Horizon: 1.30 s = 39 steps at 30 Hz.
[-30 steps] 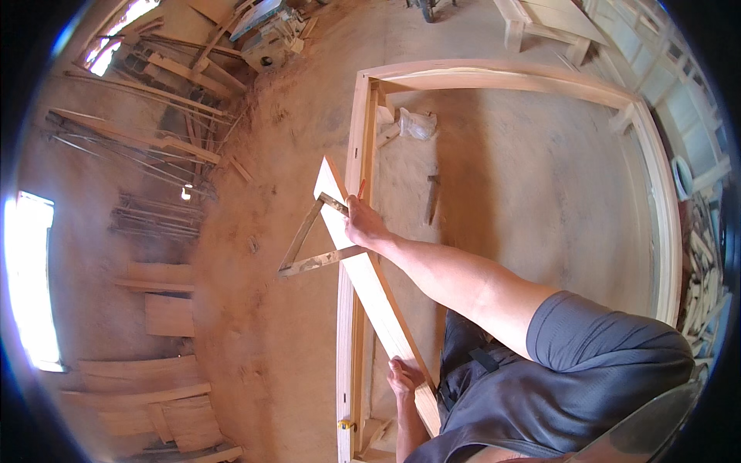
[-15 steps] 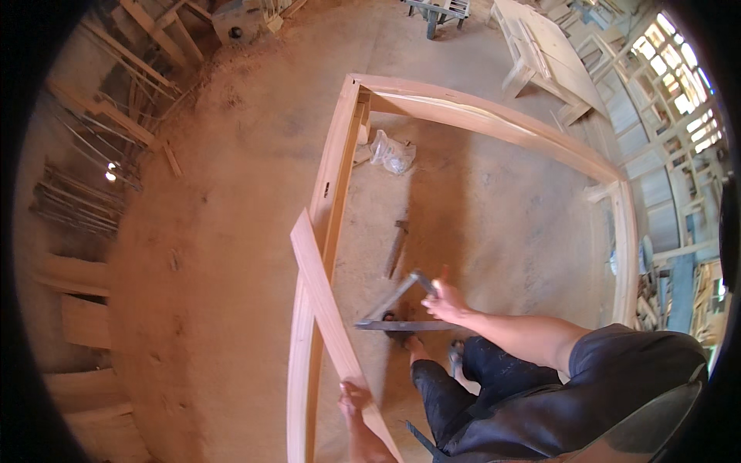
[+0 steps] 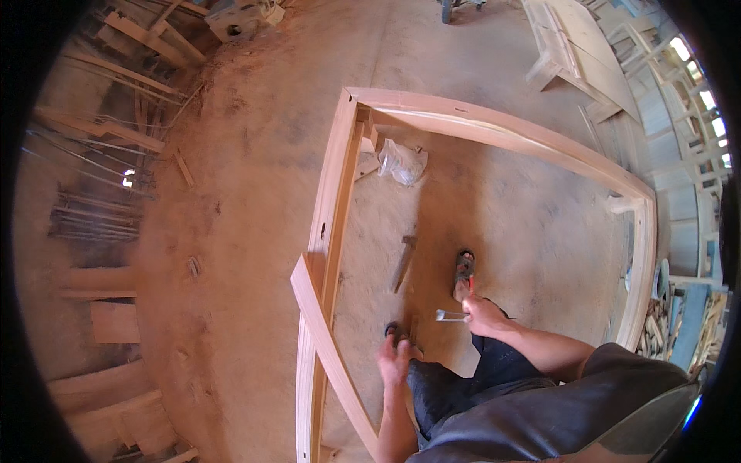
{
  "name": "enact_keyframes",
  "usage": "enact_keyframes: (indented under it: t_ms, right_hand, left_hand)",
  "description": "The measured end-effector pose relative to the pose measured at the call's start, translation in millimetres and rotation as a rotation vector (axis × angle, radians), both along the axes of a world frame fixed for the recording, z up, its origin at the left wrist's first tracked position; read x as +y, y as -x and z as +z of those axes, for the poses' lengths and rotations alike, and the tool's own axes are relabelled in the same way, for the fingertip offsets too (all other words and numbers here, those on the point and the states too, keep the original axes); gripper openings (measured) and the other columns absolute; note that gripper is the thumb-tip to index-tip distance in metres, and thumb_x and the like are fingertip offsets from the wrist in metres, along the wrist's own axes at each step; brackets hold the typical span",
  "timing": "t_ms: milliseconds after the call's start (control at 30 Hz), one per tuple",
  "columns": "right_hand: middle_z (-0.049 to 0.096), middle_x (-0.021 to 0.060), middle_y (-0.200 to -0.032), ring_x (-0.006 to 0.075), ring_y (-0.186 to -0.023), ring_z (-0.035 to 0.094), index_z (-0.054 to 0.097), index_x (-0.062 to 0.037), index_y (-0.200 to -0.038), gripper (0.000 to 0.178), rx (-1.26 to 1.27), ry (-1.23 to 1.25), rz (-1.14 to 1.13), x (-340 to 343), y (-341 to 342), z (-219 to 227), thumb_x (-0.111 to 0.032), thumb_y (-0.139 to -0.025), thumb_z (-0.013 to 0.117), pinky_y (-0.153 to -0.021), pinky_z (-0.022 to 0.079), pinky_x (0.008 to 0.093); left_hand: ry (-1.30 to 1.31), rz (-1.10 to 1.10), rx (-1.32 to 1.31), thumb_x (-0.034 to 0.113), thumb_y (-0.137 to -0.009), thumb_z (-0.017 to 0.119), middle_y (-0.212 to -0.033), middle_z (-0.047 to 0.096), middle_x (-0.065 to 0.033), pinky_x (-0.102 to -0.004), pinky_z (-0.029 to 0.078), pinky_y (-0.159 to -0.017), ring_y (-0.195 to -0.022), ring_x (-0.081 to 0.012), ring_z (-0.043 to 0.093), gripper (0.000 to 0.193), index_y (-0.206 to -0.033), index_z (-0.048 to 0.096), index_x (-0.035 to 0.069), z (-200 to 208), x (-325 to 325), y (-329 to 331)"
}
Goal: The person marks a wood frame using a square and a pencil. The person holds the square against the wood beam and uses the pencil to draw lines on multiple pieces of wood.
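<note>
In my right hand [image 3: 485,315], closed, is a flat metal tool [image 3: 451,315] with angled arms, now seen nearly edge-on. A thin red stick [image 3: 471,284] shows at the same hand. My left hand [image 3: 395,361] is above the floor to the right of a loose board [image 3: 330,343], fingers apart and somewhat blurred, with nothing visible in them. That board lies slantwise across the left rail of a large wooden frame [image 3: 332,202], its lower end hidden beside my left forearm. Inside the frame, a hammer [image 3: 404,264] lies on the floor.
A clear plastic bag [image 3: 403,162] rests near the frame's far left corner. A low wooden table [image 3: 579,50] stands at the far right. Metal bars [image 3: 96,216] and timber pieces [image 3: 116,320] line the left side. My foot [image 3: 464,266] is inside the frame.
My left hand has let go of the loose board and moved right. My right hand has shifted right and slightly down, turning the metal tool. The board stays across the rail.
</note>
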State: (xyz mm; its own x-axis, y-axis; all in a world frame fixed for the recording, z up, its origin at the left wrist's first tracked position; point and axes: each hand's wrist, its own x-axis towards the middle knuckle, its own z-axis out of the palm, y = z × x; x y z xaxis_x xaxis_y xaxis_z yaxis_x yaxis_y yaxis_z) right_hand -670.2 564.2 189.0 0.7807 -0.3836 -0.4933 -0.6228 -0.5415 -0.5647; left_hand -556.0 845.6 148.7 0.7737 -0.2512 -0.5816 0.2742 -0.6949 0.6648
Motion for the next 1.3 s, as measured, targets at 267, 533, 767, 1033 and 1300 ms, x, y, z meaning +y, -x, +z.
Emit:
enact_keyframes:
  t_ms: [267, 533, 767, 1033, 1300]
  right_hand:
    - [0.067, 0.0222, -0.076, 0.0371, -0.075, 0.071, 0.056, 0.0003, -0.096, 0.024, 0.105, -0.404, -0.104, -145, -105, 49, -0.011, -0.085, 0.074, -0.066, 0.053, 0.0476]
    - [0.061, 0.0099, -0.065, 0.0183, -0.052, 0.064, 0.051, -0.0024, -0.088, 0.02, 0.149, -0.567, -0.186, -264, -194, 64, -0.006, -0.089, 0.07, -0.047, 0.047, 0.0364]
    - [0.066, 0.0046, -0.077, 0.0139, -0.067, 0.066, 0.059, -0.0033, -0.094, 0.017, -0.067, -0.494, -0.22, -336, -263, 17, -0.01, -0.087, 0.074, -0.06, 0.053, 0.0321]
    - [0.062, 0.0197, -0.127, 0.0343, -0.12, 0.059, 0.051, -0.0038, -0.137, 0.072, 0.099, 0.396, -0.23, -503, -263, -111, -0.015, -0.075, 0.084, -0.105, 0.045, 0.0448]
    - [0.043, 0.0219, -0.151, 0.038, -0.142, 0.039, 0.027, -0.0057, -0.155, 0.108, 0.4, 0.526, 0.068, -554, -320, -125, -0.014, -0.068, 0.089, -0.12, 0.028, 0.05]
  left_hand:
    - [0.055, -0.121, -0.025, 0.023, -0.09, 0.07, -0.092, 0.072, -0.0197, -0.0411, 0.055, -0.079, -0.087, -0.0322, 0.07, 0.028, -0.105, 0.073, 0.0, 47, -211, -37]
    - [-0.023, -0.158, -0.559, 0.019, -0.08, 0.079, -0.115, 0.066, -0.0166, -0.05, 0.044, -0.098, -0.11, -0.0391, 0.058, 0.051, -0.125, 0.063, 0.002, 83, -329, -146]
    - [-0.148, -0.123, -0.056, 0.031, -0.087, 0.073, -0.086, 0.073, -0.0178, -0.0476, 0.055, -0.078, -0.084, -0.0386, 0.072, 0.028, -0.108, 0.074, 0.012, 13, -385, -229]
    - [0.075, 0.523, 0.222, 0.028, -0.091, 0.071, -0.074, 0.071, -0.011, -0.0385, 0.055, -0.065, -0.07, -0.021, 0.07, 0.03, -0.097, 0.075, -0.001, -90, -424, -333]
    - [0.614, 1.015, 0.548, 0.013, -0.098, 0.067, -0.102, 0.071, -0.0114, -0.0361, 0.061, -0.068, -0.078, -0.0231, 0.07, 0.045, -0.136, 0.051, -0.004, -103, -520, -423]
